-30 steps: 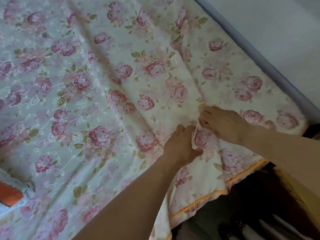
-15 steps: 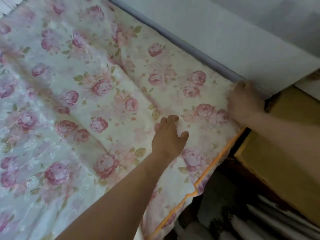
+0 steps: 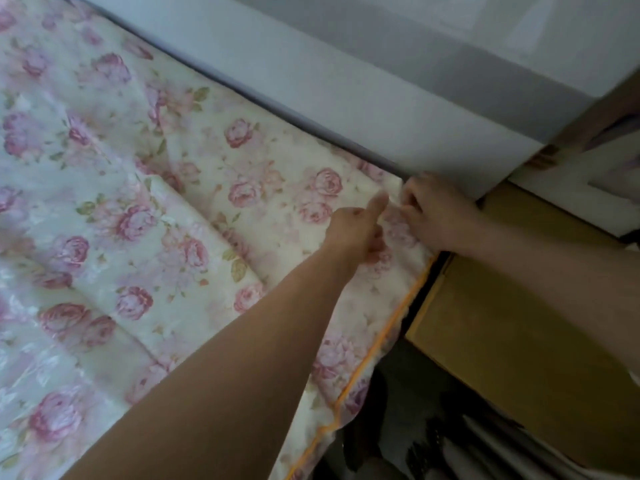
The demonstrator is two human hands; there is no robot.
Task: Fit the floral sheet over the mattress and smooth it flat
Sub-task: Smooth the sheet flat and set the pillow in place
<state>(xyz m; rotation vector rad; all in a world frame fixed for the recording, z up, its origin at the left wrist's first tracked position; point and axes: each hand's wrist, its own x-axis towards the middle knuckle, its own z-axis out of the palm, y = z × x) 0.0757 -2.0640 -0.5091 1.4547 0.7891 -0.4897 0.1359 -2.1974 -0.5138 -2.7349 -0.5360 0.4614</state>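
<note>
The floral sheet (image 3: pixel 194 237), cream with pink roses and an orange-trimmed edge, covers the mattress across the left and middle of the view. It lies in long folds and wrinkles. Both hands meet at the sheet's far right corner by the wall. My left hand (image 3: pixel 356 226) pinches the fabric there, thumb raised. My right hand (image 3: pixel 440 213) grips the same corner with curled fingers, just beside the left. The mattress itself is hidden under the sheet.
A pale wall (image 3: pixel 346 91) runs along the bed's far side, with a grey strip at the seam. A yellow-brown wooden cabinet (image 3: pixel 502 327) stands right of the bed. Dark clutter (image 3: pixel 415 445) fills the gap below the sheet's hanging edge.
My left hand has moved up and right from the flat sheet to the corner, joining my right hand. The view has shifted further towards the wall corner.
</note>
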